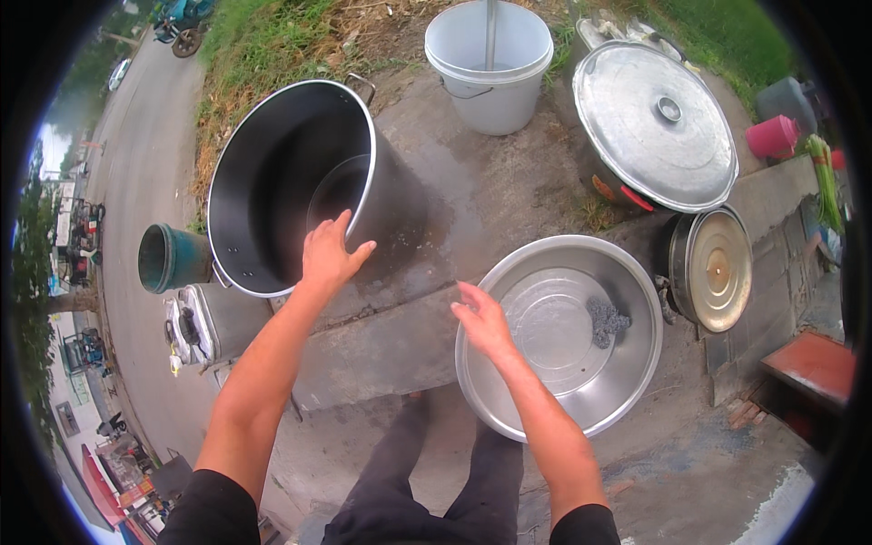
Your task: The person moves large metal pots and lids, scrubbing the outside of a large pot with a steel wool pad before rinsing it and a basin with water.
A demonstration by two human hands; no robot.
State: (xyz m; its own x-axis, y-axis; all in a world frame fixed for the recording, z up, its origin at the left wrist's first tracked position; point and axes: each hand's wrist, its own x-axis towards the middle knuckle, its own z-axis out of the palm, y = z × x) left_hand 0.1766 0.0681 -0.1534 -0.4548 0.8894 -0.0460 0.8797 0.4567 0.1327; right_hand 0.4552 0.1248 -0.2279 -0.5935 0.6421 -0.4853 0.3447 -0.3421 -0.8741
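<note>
My left hand [332, 253] is over the near rim of a large deep metal stockpot [402, 197], fingers spread and holding nothing; whether it touches the rim I cannot tell. The pot stands on concrete, its dark inside facing me. My right hand [482, 319], empty with thumb and fingers apart, hovers at the left rim of a wide stainless steel basin [538, 306]. Inside the basin, towards its right side, lies a grey metal scouring pad [606, 321].
A white plastic bucket [496, 102] with a metal pipe stands beyond. To the right are a large lidded pot [654, 129] and a smaller lidded pot [715, 272]. On the left are a teal bucket [187, 257] and a lidded metal container [235, 320]. A concrete ledge [381, 354] crosses before my legs.
</note>
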